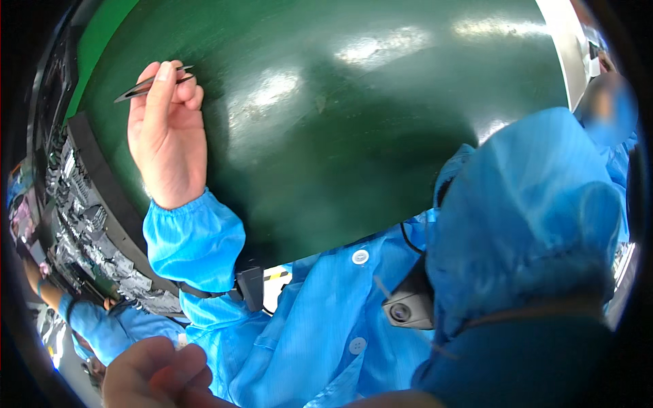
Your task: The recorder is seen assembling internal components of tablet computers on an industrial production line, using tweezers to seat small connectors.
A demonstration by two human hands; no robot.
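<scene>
Over the table [326, 143], at its left, we have tweezers [130, 93] pinched between thumb and fingers of our left hand [166, 139], palm up, likely because so slim a tool wants a light grip. Our right hand [153, 374] looms blurred and curled at lower left, apparently since that arm bends back toward us; whether it grips anything we cannot tell. A box [251, 289] is strapped by our left sleeve [194, 238], presumably to spare our hands

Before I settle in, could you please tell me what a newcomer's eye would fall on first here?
Probably the left hand at upper left, holding dark tweezers over the glossy green tabletop. Next, the large blue sleeve looming at right, with a boxy camera just left of it.
</scene>
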